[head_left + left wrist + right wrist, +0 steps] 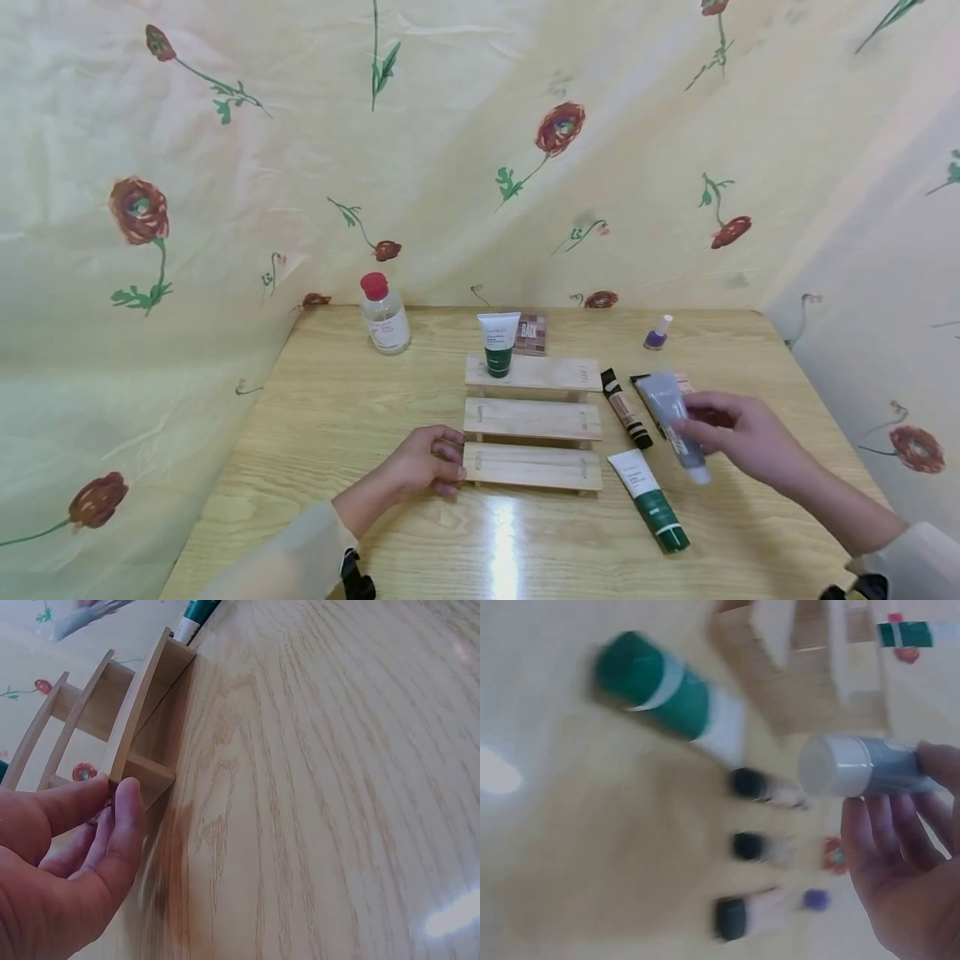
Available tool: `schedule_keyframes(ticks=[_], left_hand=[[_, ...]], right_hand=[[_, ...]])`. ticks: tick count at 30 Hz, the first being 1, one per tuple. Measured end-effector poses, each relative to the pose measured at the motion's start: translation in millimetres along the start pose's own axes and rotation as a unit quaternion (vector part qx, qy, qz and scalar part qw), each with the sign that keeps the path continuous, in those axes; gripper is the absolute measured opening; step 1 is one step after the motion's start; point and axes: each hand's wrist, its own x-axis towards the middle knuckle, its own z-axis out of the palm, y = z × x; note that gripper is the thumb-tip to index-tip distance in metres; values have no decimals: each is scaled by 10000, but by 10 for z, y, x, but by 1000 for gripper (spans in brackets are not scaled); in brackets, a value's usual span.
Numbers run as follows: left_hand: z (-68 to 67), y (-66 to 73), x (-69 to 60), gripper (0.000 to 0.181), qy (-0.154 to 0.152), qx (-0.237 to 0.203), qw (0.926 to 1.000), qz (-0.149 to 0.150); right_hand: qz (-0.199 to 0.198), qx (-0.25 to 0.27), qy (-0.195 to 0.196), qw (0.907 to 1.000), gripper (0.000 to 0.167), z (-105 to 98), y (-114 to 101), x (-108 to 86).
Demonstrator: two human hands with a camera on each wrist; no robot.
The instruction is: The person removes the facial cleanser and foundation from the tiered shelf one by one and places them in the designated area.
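Note:
My left hand (426, 463) pinches the left end of the lowest step of a three-tier wooden rack (531, 463); the left wrist view shows thumb and fingertips on that step's corner. My right hand (738, 435) holds a grey-blue squeeze tube (666, 407) with a white cap (832, 766), raised over the table to the right of the rack. A white and green tube (498, 342) stands upright on the top step. Below the raised tube, a larger white and green tube (651, 503) lies on the table.
A striped black and pinkish tube (626, 408) lies beside the rack, with other small cosmetics partly hidden behind the raised tube. At the back are a red-capped bottle (387, 321), a palette box (532, 335) and a small purple bottle (657, 335). Flowered cloth (450, 167) hangs behind the table.

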Motion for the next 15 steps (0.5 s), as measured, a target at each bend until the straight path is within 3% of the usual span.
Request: schedule_keyframes(ticks=[6, 11, 15], left_hand=[[4, -5, 2, 52, -14, -22, 10000, -12], [-10, -4, 5, 52, -23, -29, 10000, -27], [-4, -4, 13, 52, -34, -69, 10000, -48]], right_hand=[[578, 224, -512, 9968, 53, 49, 414, -268], [1159, 247, -581, 9913, 56, 120, 644, -369], [1256, 257, -627, 9898, 57, 166, 775, -396]])
